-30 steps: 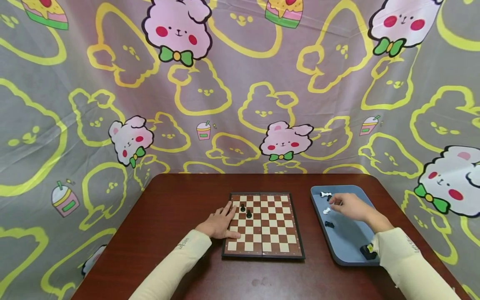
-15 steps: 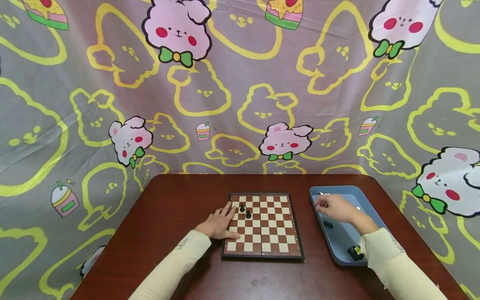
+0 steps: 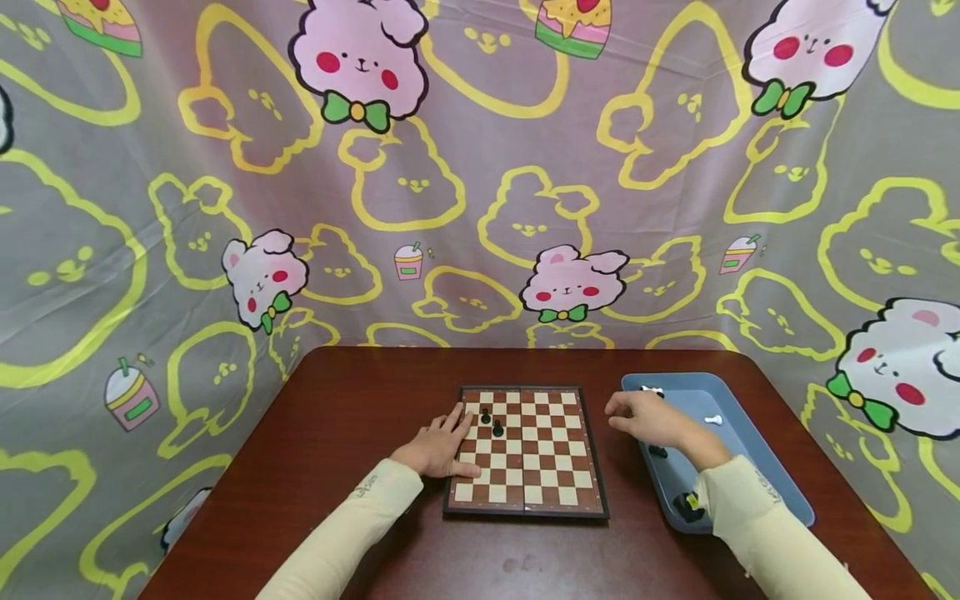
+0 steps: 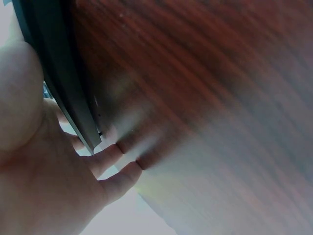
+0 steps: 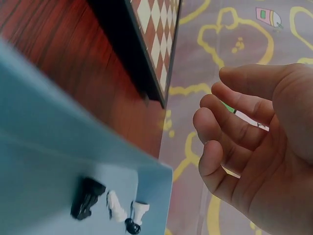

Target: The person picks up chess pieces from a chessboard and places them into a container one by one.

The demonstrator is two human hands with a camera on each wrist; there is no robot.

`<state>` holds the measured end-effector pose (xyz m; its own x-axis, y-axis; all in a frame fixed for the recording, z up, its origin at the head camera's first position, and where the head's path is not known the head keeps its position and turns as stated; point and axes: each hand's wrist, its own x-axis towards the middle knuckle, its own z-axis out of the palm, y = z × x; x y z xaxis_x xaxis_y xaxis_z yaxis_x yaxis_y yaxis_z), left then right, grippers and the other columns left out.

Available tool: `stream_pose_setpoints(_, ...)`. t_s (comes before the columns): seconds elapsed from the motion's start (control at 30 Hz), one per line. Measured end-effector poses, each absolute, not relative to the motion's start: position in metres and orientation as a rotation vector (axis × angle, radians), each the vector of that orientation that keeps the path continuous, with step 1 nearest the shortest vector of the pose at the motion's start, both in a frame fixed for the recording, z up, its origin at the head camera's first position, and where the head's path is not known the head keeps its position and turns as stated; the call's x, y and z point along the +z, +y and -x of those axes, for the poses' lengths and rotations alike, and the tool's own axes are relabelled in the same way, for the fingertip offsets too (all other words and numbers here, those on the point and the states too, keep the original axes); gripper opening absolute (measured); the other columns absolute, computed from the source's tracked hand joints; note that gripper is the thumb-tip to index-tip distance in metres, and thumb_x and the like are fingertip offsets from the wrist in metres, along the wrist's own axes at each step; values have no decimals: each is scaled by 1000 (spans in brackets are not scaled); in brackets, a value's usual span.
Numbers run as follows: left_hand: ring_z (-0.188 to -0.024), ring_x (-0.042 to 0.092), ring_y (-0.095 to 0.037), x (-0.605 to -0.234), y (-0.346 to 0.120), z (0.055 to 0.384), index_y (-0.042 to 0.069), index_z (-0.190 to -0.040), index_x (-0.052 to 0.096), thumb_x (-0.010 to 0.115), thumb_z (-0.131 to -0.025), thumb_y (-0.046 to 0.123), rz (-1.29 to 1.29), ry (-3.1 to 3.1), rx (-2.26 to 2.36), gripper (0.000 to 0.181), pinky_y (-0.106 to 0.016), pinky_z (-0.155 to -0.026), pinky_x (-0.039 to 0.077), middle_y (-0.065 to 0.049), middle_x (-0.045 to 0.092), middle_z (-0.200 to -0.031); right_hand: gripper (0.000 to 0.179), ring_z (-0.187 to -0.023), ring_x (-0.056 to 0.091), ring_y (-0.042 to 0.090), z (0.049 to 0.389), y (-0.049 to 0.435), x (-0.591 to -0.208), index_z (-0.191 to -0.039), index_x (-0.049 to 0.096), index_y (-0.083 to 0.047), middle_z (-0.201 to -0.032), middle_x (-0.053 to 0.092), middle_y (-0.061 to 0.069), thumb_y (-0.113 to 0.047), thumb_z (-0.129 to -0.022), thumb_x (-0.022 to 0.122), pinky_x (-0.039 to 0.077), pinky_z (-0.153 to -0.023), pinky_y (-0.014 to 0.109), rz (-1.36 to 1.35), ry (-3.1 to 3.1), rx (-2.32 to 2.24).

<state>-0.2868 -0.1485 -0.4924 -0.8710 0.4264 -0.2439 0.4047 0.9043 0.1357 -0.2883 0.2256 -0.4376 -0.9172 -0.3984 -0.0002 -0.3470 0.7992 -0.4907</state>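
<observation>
My left hand (image 3: 433,450) lies over the left edge of the chessboard (image 3: 562,437), fingers spread on its rim and squares. In the left wrist view, two fingertips (image 4: 129,171) reach the table beyond the dark board edge (image 4: 63,73). Two black chess pawns (image 3: 486,415) stand on the board near that hand. My right hand (image 3: 647,419) hovers at the left rim of the blue tray (image 3: 750,467). Its fingers are loosely curled with nothing seen between them in the right wrist view. Below it in the tray lie a black knight (image 5: 88,198) and white pieces (image 5: 116,205).
A white piece (image 3: 713,420) lies in the middle of the tray, and a dark object with a yellow patch (image 3: 688,507) is near my right sleeve. The brown table (image 3: 360,392) ends at a patterned curtain (image 3: 465,192).
My right hand has moved left from over the tray to its left rim, uncovering the white piece behind it. My left hand has stayed on the board.
</observation>
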Motion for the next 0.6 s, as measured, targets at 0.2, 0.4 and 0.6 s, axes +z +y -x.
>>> stream_pose_setpoints(0.2, -136, 25, -39, -495, -150, 289, 14, -154, 11, 52, -79, 72, -636, 2805, 100, 103, -55, -100, 32, -12, -1, -158, 11, -73, 57, 12, 290, 213, -437, -100, 66, -6, -87, 64, -2, -11, -91, 63, 48, -65, 34, 629, 2889, -759)
stream_pose_setpoints(0.4, -135, 25, -39, -496, -150, 290, 13, -154, 12, 52, -79, 72, -646, 2805, 100, 104, -55, -100, 33, -13, -1, -158, 11, -74, 58, 11, 288, 199, -437, -101, 66, -6, -87, 64, -3, -10, -91, 62, 48, -64, 34, 686, 2850, -795)
stream_pose_setpoints(0.6, -135, 26, -39, -498, -150, 290, 14, -154, 11, 52, -78, 73, -639, 2808, 95, 104, -55, -100, 33, -12, -1, -158, 12, -72, 57, 10, 288, 182, -436, -102, 66, -6, -84, 62, -5, -12, -91, 63, 47, -63, 33, 729, 2808, -823)
